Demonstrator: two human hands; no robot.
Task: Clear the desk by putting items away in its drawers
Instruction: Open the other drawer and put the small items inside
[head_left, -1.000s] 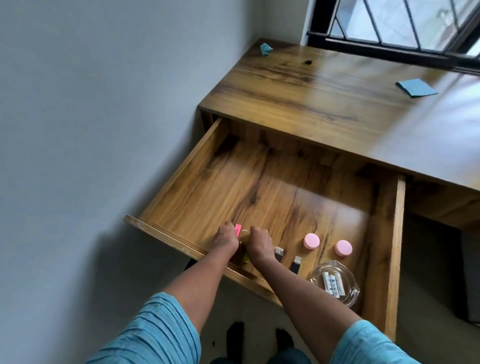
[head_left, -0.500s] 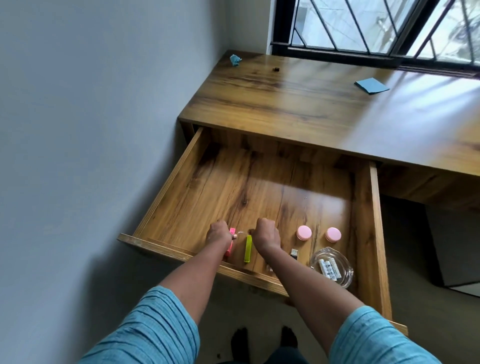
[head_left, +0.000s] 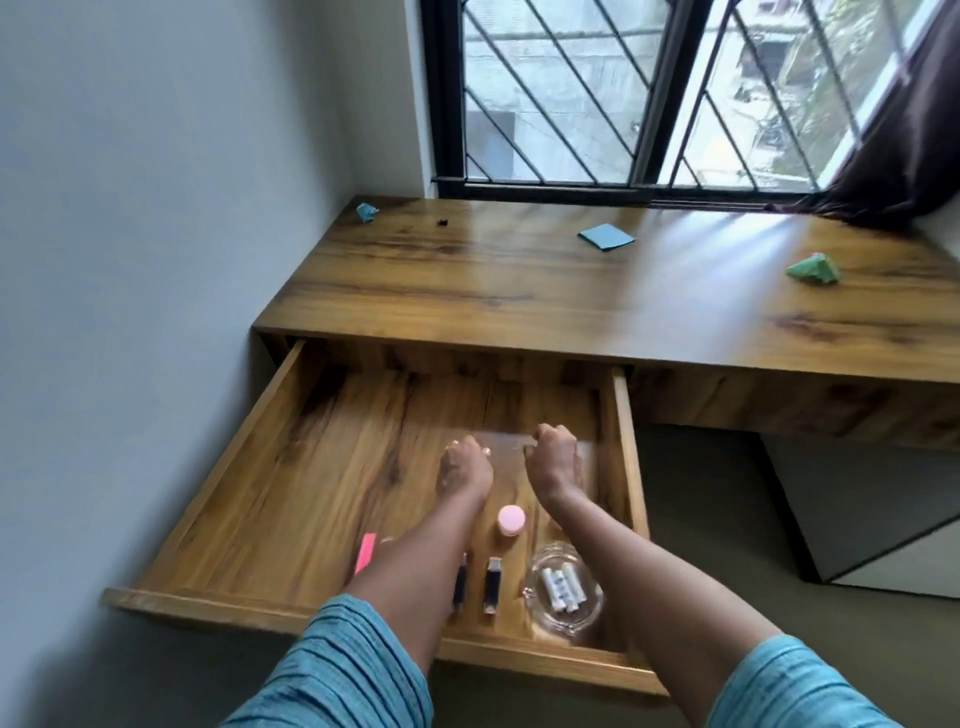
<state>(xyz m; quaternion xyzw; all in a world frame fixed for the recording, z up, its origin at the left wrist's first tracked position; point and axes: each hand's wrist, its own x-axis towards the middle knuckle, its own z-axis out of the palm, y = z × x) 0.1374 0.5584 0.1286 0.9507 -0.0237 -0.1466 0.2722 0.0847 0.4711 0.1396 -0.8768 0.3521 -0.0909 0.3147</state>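
The wooden drawer (head_left: 260, 457) is pulled out under the desk (head_left: 519, 291). My left hand (head_left: 465, 467) and my right hand (head_left: 556, 457) hover above the drawer's middle, fingers curled, nothing visible in them. Behind my arms in the drawer lie a pink highlighter (head_left: 365, 552), a pink-lidded jar (head_left: 511, 519), two dark USB sticks (head_left: 492, 586) and a glass dish (head_left: 563, 592) holding white batteries. On the desk top are a blue sticky-note pad (head_left: 606, 237), a crumpled teal paper (head_left: 367, 212) at the far left, a green crumpled paper (head_left: 813, 269) at the right and a small black item (head_left: 442, 223).
A white wall (head_left: 130, 260) runs along the left of the desk and drawer. A barred window (head_left: 623, 93) with a dark curtain (head_left: 909, 130) is behind the desk. A grey and white cabinet (head_left: 872, 509) stands under the desk at right.
Both hands left the highlighters at the drawer's front edge and moved forward over the drawer's middle. The view tilted up, showing the window and more desk.
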